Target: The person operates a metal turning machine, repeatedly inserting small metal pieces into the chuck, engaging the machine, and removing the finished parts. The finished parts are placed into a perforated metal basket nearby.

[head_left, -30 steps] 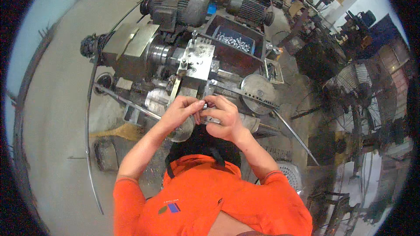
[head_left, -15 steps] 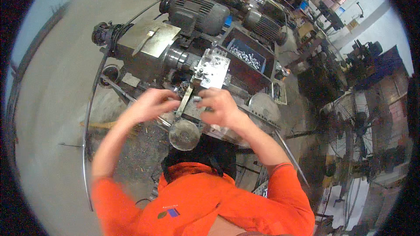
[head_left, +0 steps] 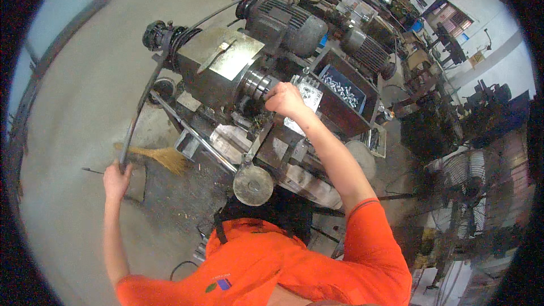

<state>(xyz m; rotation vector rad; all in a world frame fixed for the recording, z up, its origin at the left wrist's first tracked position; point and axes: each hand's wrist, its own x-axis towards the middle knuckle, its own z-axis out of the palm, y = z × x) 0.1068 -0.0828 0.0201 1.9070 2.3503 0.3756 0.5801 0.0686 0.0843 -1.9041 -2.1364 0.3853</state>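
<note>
My left hand [head_left: 117, 180] is wrapped round the lower end of a long metal lever [head_left: 139, 110] at the left side of a lathe. At the lathe's shiny spindle chuck [head_left: 256, 85], my right hand [head_left: 285, 101] has its fingers closed together at the chuck's front. Whatever those fingers hold is hidden behind them. Just right of that hand is a bright metal plate with holes [head_left: 311, 97], partly covered by my wrist. A round metal handwheel [head_left: 253, 185] sits at the machine's near side.
A tray of small metal pieces [head_left: 343, 89] stands right of the chuck. An electric motor [head_left: 286, 22] lies behind the headstock [head_left: 212, 73], which bears a flat tool [head_left: 217, 55]. A straw broom [head_left: 161, 156] rests on the floor at left. A fan [head_left: 464, 181] stands at right.
My left hand has moved from beside the carriage out to the lever and closed on it. The right hand has risen from the carriage to the chuck. The whole view has shifted slightly.
</note>
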